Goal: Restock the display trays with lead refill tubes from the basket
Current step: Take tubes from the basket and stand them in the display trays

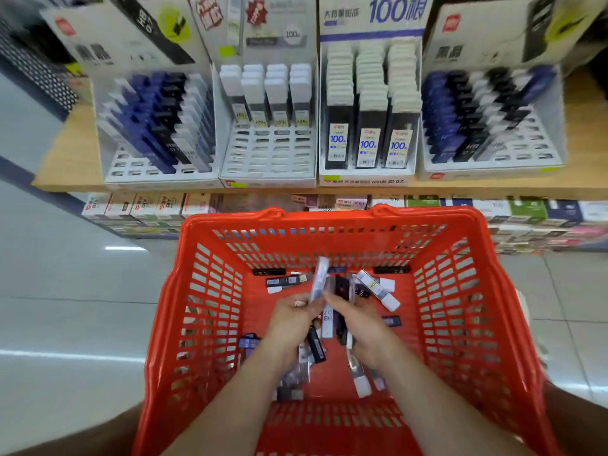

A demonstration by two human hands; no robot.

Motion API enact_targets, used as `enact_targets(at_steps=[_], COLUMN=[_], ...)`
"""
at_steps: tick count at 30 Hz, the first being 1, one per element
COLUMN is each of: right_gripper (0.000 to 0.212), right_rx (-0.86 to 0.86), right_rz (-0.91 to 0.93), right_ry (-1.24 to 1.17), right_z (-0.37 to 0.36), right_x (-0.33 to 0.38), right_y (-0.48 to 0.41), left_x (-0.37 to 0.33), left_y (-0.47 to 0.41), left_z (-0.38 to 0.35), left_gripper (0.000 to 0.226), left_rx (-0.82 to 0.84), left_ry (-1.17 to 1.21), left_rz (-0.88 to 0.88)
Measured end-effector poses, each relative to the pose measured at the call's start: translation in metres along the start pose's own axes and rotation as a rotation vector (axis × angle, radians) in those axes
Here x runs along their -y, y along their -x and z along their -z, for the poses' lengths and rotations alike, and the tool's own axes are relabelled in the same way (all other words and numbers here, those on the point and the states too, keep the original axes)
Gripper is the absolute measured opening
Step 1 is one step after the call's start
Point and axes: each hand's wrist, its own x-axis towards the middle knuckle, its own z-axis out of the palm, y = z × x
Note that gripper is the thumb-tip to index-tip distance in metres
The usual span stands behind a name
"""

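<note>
Both my hands are inside the red basket, above loose lead refill tubes scattered on its bottom. My left hand pinches a pale, blurred tube that sticks up toward the shelf. My right hand grips a small bunch of black and white tubes. On the wooden shelf beyond the basket stand several display trays: a far left tray, a second tray with many empty slots, a full third tray and a far right tray.
Below the shelf runs a lower row of small boxed goods. Grey tiled floor lies to the left and right of the basket. Tall printed backing cards rise behind the trays.
</note>
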Motion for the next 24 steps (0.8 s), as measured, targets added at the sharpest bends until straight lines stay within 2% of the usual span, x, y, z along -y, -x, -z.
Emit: enact_targets(at_steps=[2, 3, 6, 9, 10, 11, 13, 14, 17, 18, 22, 24], right_gripper=[0.038, 0.040, 0.021, 0.018, 0.024, 0.043, 0.095, 0.097, 0.046, 0.036, 0.017, 0.014], right_rx=[-0.026, -0.026, -0.053, -0.112, -0.124, -0.122, -0.092, -0.076, -0.055, -0.060, 0.010, 0.049], right_rz=[0.031, 0.042, 0.040, 0.098, 0.134, 0.163, 0.223, 0.277, 0.409, 0.436, 0.405, 0.382], right_ry=[-0.027, -0.069, -0.135, -0.180, -0.203, -0.242, -0.250, -0.235, -0.163, -0.150, -0.168, -0.166], right_z=[-0.005, -0.006, -0.001, 0.005, 0.006, 0.006, 0.002, 0.000, -0.005, -0.006, -0.008, -0.006], right_x=[0.002, 0.005, 0.020, 0.035, 0.040, 0.046, 0.057, 0.062, 0.071, 0.073, 0.075, 0.076], right_y=[0.011, 0.017, 0.035, 0.050, 0.057, 0.065, 0.078, 0.085, 0.103, 0.107, 0.126, 0.133], left_x=[-0.011, -0.016, -0.035, -0.057, -0.064, -0.070, -0.079, -0.082, -0.089, -0.089, -0.086, -0.091], left_y=[0.014, 0.021, 0.041, 0.060, 0.068, 0.077, 0.094, 0.101, 0.120, 0.125, 0.134, 0.140], left_z=[-0.003, -0.004, -0.006, -0.007, -0.006, -0.005, -0.003, -0.002, 0.001, 0.000, 0.003, 0.005], left_gripper=[0.013, 0.014, 0.021, 0.024, 0.024, 0.024, 0.026, 0.029, 0.038, 0.037, 0.035, 0.035], left_rx=[-0.009, 0.001, 0.012, 0.008, 0.017, 0.033, 0.086, 0.107, 0.120, 0.114, 0.054, 0.079], left_ry=[-0.002, -0.013, 0.009, 0.060, 0.048, 0.028, -0.035, -0.072, -0.198, -0.258, -0.585, -0.657], left_rz=[-0.064, -0.094, -0.171, -0.216, -0.234, -0.256, -0.311, -0.346, -0.484, -0.527, -0.707, -0.713])
